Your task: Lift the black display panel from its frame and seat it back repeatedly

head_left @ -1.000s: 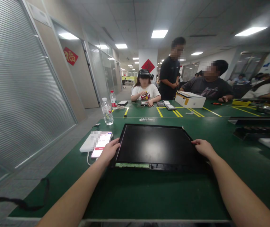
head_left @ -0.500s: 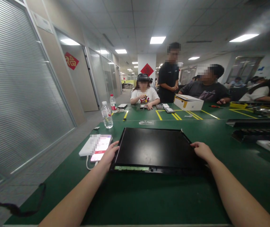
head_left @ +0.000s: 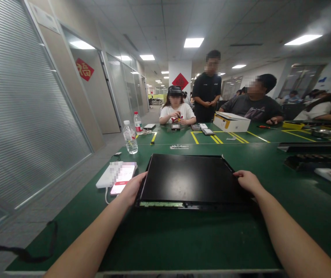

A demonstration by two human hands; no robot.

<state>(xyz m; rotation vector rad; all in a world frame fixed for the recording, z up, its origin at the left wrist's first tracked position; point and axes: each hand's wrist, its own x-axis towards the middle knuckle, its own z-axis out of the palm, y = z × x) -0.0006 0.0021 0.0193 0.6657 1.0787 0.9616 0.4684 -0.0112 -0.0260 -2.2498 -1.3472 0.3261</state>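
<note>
A black flat display panel (head_left: 188, 179) in a dark frame lies before me, its green circuit strip (head_left: 162, 204) showing along the near edge. Around its left side my left hand (head_left: 135, 187) is closed, with some fingertips hidden under the frame. My right hand (head_left: 248, 181) grips the opposite side, thumb on top and the other fingers curled beneath. Just left of my left hand lies a phone (head_left: 124, 177) with a lit screen, plugged into a white cable and lying beside a white box-like object (head_left: 106, 178).
Beyond the panel, a water bottle (head_left: 130, 138) and a red-capped bottle (head_left: 138, 123) stand on the green table (head_left: 183, 243). Dark long metal parts (head_left: 304, 147) lie at the right. A white carton (head_left: 232, 122) sits far back near several people. A black strap (head_left: 23, 253) is at lower left.
My view has tilted slightly, so the scene sits a little higher. Both hands keep their hold on the display panel. The seated co-worker opposite has brought both hands together.
</note>
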